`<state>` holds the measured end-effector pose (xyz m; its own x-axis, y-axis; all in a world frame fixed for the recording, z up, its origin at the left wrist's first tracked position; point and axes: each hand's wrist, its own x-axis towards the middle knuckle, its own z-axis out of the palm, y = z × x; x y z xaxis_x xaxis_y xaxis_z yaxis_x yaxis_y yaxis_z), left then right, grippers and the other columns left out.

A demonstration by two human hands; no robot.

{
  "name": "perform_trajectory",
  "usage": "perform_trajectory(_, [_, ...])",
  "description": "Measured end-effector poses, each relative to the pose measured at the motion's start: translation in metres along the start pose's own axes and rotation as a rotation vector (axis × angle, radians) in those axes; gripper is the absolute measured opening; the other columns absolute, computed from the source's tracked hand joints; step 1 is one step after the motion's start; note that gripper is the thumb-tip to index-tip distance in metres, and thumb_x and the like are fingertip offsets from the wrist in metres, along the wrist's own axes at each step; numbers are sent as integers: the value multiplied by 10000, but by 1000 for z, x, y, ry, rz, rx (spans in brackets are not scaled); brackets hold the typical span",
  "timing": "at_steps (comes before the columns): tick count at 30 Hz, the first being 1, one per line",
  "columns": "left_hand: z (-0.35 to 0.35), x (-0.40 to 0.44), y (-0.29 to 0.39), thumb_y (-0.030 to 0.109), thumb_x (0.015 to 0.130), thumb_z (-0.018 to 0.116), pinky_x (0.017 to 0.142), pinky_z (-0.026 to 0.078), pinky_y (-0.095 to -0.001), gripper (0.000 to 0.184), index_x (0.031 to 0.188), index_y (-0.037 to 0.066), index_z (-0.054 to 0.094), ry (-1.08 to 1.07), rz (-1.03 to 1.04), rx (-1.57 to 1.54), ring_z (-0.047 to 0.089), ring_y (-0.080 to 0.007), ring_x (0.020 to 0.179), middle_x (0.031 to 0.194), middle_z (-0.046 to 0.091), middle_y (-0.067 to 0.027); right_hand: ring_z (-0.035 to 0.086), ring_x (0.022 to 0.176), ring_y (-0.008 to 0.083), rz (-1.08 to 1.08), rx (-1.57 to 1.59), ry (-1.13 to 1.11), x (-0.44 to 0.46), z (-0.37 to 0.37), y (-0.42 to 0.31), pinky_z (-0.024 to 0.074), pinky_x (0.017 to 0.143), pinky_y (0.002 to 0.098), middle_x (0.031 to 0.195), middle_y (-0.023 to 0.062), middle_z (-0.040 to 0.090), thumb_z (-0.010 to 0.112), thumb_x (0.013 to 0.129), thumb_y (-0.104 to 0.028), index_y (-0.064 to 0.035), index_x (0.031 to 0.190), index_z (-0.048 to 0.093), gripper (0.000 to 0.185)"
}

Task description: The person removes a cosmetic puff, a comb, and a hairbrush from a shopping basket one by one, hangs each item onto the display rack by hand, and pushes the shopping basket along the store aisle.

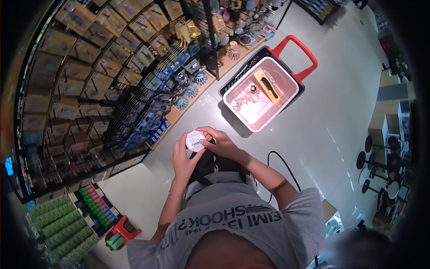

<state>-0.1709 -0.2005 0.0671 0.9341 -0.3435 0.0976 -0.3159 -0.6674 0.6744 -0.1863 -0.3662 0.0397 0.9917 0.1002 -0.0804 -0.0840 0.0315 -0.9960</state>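
Both hands hold a white six-sided tag [195,141] with small print and a barcode, in front of my waist. A thin loop of string sticks out from its top. My left hand [182,159] grips the left edge between thumb and fingers. My right hand [217,140] is closed on the right side, its thumb on the printed face. Whether something thicker lies behind the tag is hidden.
Ahead on the floor stands a black shopping basket [223,88] with a red handle [313,62], holding a pink-white bin [255,128] with a yellow package [267,86]. Hanging racks [80,67] line the left. Green goods [62,228] fill a lower-left display. A blurred person [356,249] is lower right.
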Motion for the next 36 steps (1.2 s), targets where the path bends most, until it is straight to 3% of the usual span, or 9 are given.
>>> perform_trajectory(2, [-10,-6,-6,230,642,758,669,463,-317,724,1261,79,414,60,-92,40,557,-221,780,898,516,-89,507,764,112,-92,-39,-107,15,9,-2,430,727,239,829,48,551,577,811,-119,-6,1150,484,369])
perform_trajectory(6, [-29,-15,-26,264,649,756,662,467,-325,764,1291,84,383,197,-67,-37,561,-243,787,906,520,-104,504,758,129,-83,-169,-187,35,35,-13,430,736,262,806,50,542,602,790,-95,-34,1153,496,383])
perform_trajectory(8, [-42,-19,-38,277,654,750,658,465,-326,781,1304,83,363,212,-62,64,551,-246,790,914,510,-112,552,774,157,-63,-188,-245,44,49,-20,440,753,268,886,87,596,607,780,-116,-45,1158,502,399])
perform_trajectory(14, [-95,-16,-77,261,618,770,696,448,-326,811,1297,61,374,288,-37,-80,542,-245,804,922,512,-122,527,824,137,-144,-221,-182,69,110,-52,425,774,262,921,92,588,600,772,-86,-26,1192,493,437])
perform_trajectory(16, [-124,-8,-85,241,615,773,697,450,-330,787,1281,57,397,238,-134,-130,541,-244,809,919,523,-119,557,822,153,-177,-235,-176,79,136,-58,435,778,270,987,115,591,608,760,-63,-24,1207,472,469])
perform_trajectory(20, [-168,-3,-124,263,602,780,677,469,-321,728,1215,43,452,416,32,-181,561,-228,791,950,544,-106,559,868,160,-246,-230,-131,99,192,-74,434,795,286,996,121,584,616,757,-55,-2,1215,434,496])
perform_trajectory(23, [-201,-3,-147,269,597,784,697,477,-315,720,1198,41,460,478,34,-172,571,-222,803,980,551,-108,557,893,165,-294,-162,-52,117,233,-81,430,814,292,1009,122,580,601,767,-41,5,1196,441,460])
perform_trajectory(29, [-248,-9,-176,241,602,784,715,479,-314,700,1190,36,464,561,-2,-228,575,-231,834,1001,556,-118,521,927,130,-192,-143,-109,146,291,-93,411,826,275,1031,84,539,557,807,-33,-2,1189,440,401])
perform_trajectory(36, [-265,-15,-207,233,616,775,736,474,-330,694,1199,33,456,615,-1,-178,571,-258,871,1054,556,-136,563,783,112,-230,-166,-115,173,327,-96,447,730,248,904,88,614,592,805,-84,9,1110,513,329])
